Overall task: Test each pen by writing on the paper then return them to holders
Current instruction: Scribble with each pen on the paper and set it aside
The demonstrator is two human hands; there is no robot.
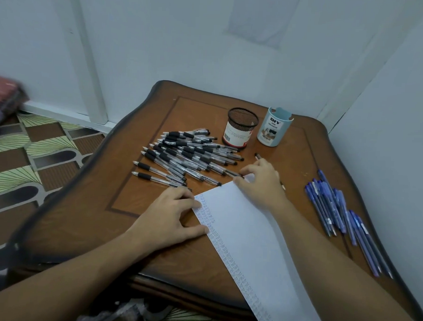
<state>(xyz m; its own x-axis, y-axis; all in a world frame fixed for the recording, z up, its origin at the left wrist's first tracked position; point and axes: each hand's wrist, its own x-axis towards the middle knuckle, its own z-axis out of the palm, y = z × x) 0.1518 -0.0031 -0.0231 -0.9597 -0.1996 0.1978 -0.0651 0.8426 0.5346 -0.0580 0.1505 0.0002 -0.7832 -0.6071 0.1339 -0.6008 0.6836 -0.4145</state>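
A white paper sheet (251, 235) with a column of written marks down its left edge lies on the wooden table (94, 203). My left hand (174, 214) rests flat on that edge with its fingers spread. A pile of several black-grip pens (184, 156) lies beyond the sheet. My right hand (260, 182) sits at the sheet's far corner, finger and thumb pinching the end of a black pen (236, 175) at the pile's near side. Another pen (257, 156) runs under this hand; whether it is held is hidden. A black mesh holder (241, 130) and a light blue holder (274, 130) stand behind.
Several blue pens (336, 209) lie in a loose row at the table's right side, close to the white wall. The table's left and near edges drop to a patterned floor (24, 152). Walls close in behind and to the right.
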